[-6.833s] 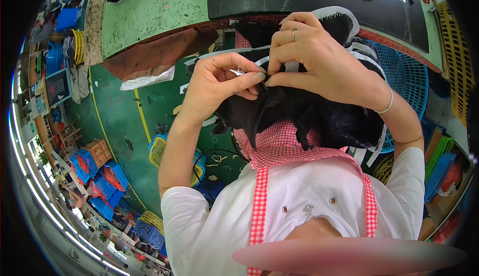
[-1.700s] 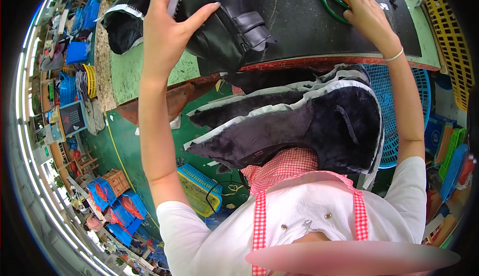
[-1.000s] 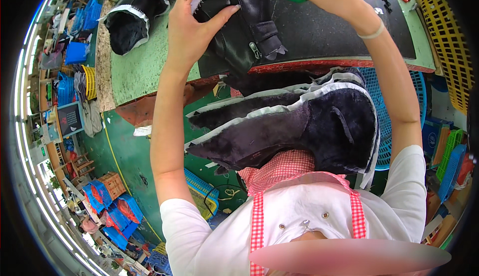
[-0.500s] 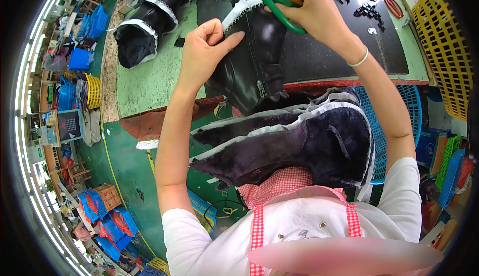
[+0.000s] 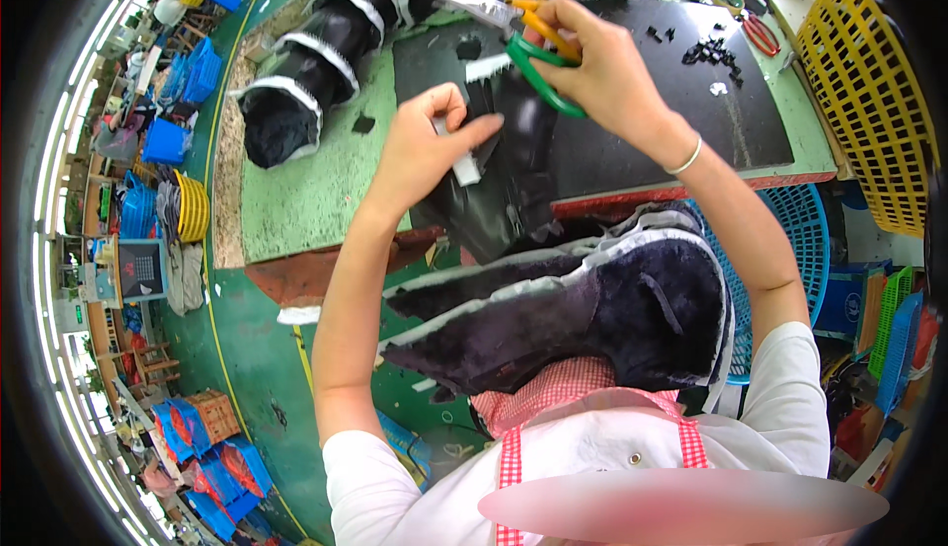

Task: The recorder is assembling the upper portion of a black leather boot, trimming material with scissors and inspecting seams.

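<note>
My right hand (image 5: pixel 614 77) grips scissors (image 5: pixel 499 15) with one orange and one green handle. Their blades point to the far left, above the table. A short white strip (image 5: pixel 467 168) is pinched in my left hand (image 5: pixel 420 151), its lower end showing past the thumb. Under both hands lies a black boot upper (image 5: pixel 528 131), reaching over the table's near edge. White trim (image 5: pixel 487 67) still shows at its far end, just below the scissors. Dark fleece-lined boot uppers (image 5: pixel 563 309) with white edging rest across my lap.
More black uppers with white bands (image 5: pixel 321 52) lie along the table's far left. Small black pieces (image 5: pixel 716 52) and red-handled scissors (image 5: pixel 759 35) lie at the right. A yellow basket (image 5: pixel 869 102) stands far right; a blue basket (image 5: pixel 805 240) stands below the table.
The scissors' blades have come away from the boot, pointing up-left. The white strip at my left hand now hangs separate from the trim at the boot's end. Both hands have shifted slightly nearer.
</note>
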